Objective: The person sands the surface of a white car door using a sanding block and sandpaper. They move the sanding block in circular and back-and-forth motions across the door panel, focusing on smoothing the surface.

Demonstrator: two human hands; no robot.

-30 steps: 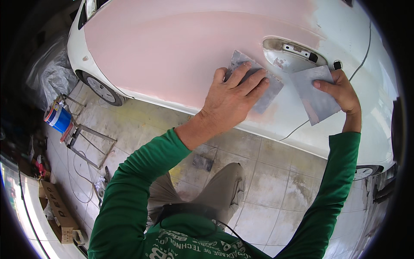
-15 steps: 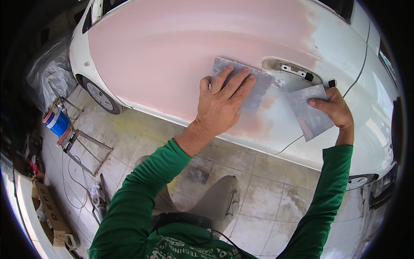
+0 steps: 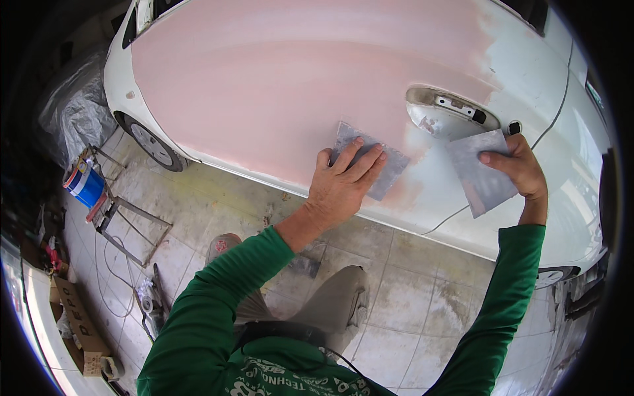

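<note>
My left hand (image 3: 340, 188) holds a thin grey rectangular sheet (image 3: 393, 173) against the lower part of the white car's door (image 3: 264, 86), three fingertips spread over its face. The sheet's edges look rough and dusty; whether it is sandpaper or a filler spreader I cannot tell. A second grey sheet (image 3: 479, 158), pale and smeared, is gripped in my right hand (image 3: 518, 168), thumb on top and fingers behind it, below the door-handle recess (image 3: 456, 109). Matt pink filler or primer covers much of the door, fading to white around the recess.
To the left, a blue can (image 3: 86, 187) sits on a low metal stand (image 3: 132, 224), with a hose and a power tool (image 3: 152, 307) on the tiled floor. Crumpled plastic sheeting (image 3: 82, 119) lies beyond the front wheel (image 3: 152, 145). A cardboard box (image 3: 79, 323) is at lower left.
My left hand and its sheet have slid down the door, away from the handle recess. My right hand with its sheet has shifted only slightly.
</note>
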